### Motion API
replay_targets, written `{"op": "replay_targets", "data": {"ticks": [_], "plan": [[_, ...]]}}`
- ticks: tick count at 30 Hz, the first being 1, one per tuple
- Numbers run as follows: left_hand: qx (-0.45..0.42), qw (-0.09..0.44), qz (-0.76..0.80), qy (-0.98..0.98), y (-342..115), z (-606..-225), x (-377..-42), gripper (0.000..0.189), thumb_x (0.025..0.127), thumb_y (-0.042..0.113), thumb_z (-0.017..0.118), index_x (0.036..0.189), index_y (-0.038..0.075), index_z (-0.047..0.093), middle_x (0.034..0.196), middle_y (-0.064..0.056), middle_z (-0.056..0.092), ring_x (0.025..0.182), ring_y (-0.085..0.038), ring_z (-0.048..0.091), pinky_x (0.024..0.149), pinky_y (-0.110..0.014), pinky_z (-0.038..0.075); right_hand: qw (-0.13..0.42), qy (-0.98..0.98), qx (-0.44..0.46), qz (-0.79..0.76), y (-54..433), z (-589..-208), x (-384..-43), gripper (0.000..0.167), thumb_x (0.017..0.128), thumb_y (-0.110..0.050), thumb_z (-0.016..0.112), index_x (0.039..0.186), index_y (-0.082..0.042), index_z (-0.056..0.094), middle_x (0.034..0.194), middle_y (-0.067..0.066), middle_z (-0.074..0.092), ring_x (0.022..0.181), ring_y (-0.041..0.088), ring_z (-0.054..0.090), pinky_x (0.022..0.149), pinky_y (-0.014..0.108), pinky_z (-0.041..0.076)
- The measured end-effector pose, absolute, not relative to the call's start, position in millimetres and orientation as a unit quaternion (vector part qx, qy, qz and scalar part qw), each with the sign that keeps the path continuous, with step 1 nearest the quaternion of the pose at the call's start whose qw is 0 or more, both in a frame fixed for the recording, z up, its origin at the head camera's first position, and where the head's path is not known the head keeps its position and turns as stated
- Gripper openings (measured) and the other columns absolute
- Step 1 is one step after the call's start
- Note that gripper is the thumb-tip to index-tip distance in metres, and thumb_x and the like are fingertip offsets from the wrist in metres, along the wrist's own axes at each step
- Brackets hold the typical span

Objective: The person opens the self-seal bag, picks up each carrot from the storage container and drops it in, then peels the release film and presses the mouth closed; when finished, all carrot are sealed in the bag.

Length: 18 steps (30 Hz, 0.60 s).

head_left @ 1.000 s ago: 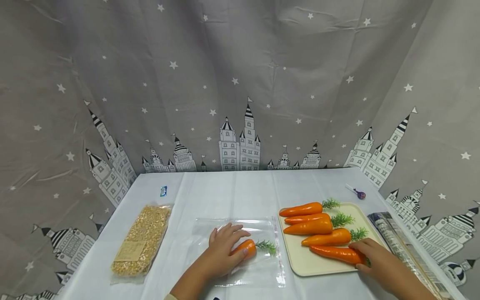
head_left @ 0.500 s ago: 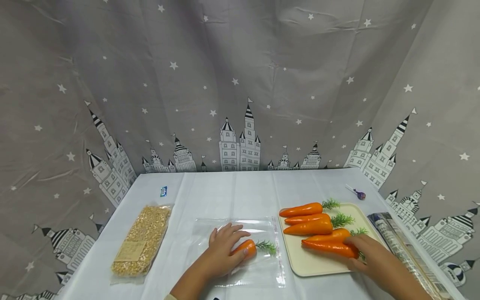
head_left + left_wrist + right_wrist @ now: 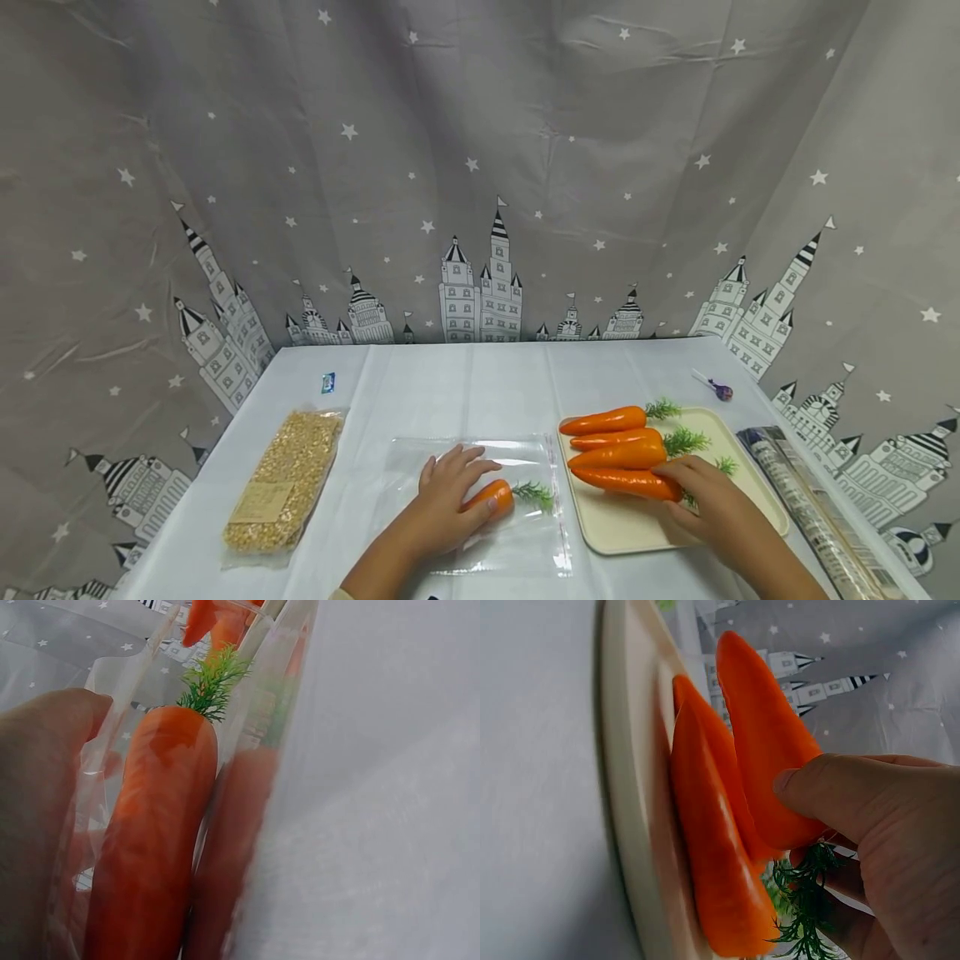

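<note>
My left hand (image 3: 446, 504) rests over a clear plastic bag (image 3: 405, 454) on the table, fingers spread. Under this hand lies a carrot (image 3: 497, 493) with a green top, mostly covered by the hand. The left wrist view shows the same carrot (image 3: 157, 817) through film, with parts of the fingers behind the plastic. My right hand (image 3: 708, 496) grips another carrot (image 3: 622, 482) near its leafy end, over the cream tray (image 3: 615, 537). In the right wrist view the thumb presses on this held carrot (image 3: 761, 735). Beside it, more carrots (image 3: 712, 847) lie on the tray.
At the left lies a bag of yellow corn kernels (image 3: 288, 475), with a small blue packet (image 3: 327, 382) behind it. A lollipop (image 3: 718, 389) lies past the tray. Rolled patterned film (image 3: 810, 500) runs along the right edge. A grey curtain (image 3: 480, 167) hangs behind.
My right hand has moved left and away from me, taking the front carrot from the near part of the tray toward the other carrots. My left hand has stayed in place.
</note>
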State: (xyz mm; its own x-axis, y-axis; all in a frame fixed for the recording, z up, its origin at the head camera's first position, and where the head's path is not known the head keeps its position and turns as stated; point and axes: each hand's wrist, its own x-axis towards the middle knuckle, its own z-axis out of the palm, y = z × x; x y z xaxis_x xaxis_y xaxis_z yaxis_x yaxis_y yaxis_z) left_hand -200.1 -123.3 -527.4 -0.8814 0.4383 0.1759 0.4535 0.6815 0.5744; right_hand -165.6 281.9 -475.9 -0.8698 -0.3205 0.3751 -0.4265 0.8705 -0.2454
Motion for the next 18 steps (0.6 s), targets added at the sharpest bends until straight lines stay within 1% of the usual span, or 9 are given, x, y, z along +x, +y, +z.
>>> {"op": "replay_targets", "data": {"ticks": [3, 7, 13, 18], "plan": [[-0.244, 0.016, -0.316, -0.917, -123, -527, -200, 0.049, 0.101, 0.054, 0.06, 0.143, 0.029, 0.059, 0.159, -0.008, 0.048, 0.155, -0.045, 0.028, 0.117, -0.08, 0.01, 0.162, -0.951, 0.196, 0.177, 273, -476, -170, 0.049, 0.077, -0.011, 0.091, 0.123, -0.015, 0.074, 0.122, -0.003, 0.071, 0.112, 0.022, 0.069, 0.097, 0.049, 0.058], [-0.244, 0.018, -0.316, -0.917, -123, -527, -199, 0.049, 0.101, 0.053, 0.06, 0.143, 0.028, 0.059, 0.159, -0.008, 0.049, 0.155, -0.045, 0.028, 0.118, -0.079, 0.011, 0.141, -0.952, 0.193, 0.193, 260, -475, -176, 0.048, 0.08, -0.012, 0.089, 0.125, -0.016, 0.074, 0.124, -0.003, 0.07, 0.116, 0.024, 0.067, 0.102, 0.051, 0.056], [-0.242, 0.011, -0.313, -0.918, -123, -526, -199, 0.051, 0.101, 0.054, 0.06, 0.145, 0.029, 0.057, 0.16, -0.008, 0.048, 0.155, -0.044, 0.028, 0.118, -0.079, 0.011, 0.14, -0.951, 0.199, 0.19, 245, -475, -181, 0.045, 0.081, -0.011, 0.089, 0.123, -0.018, 0.075, 0.121, -0.006, 0.07, 0.113, 0.02, 0.067, 0.099, 0.048, 0.057], [-0.238, 0.001, -0.312, -0.92, -123, -525, -199, 0.052, 0.101, 0.057, 0.058, 0.146, 0.03, 0.056, 0.162, -0.006, 0.046, 0.156, -0.043, 0.026, 0.119, -0.078, 0.009, 0.131, -0.954, 0.202, 0.18, 235, -474, -185, 0.044, 0.082, -0.014, 0.089, 0.124, -0.019, 0.075, 0.122, -0.003, 0.071, 0.116, 0.022, 0.066, 0.102, 0.049, 0.056]]}}
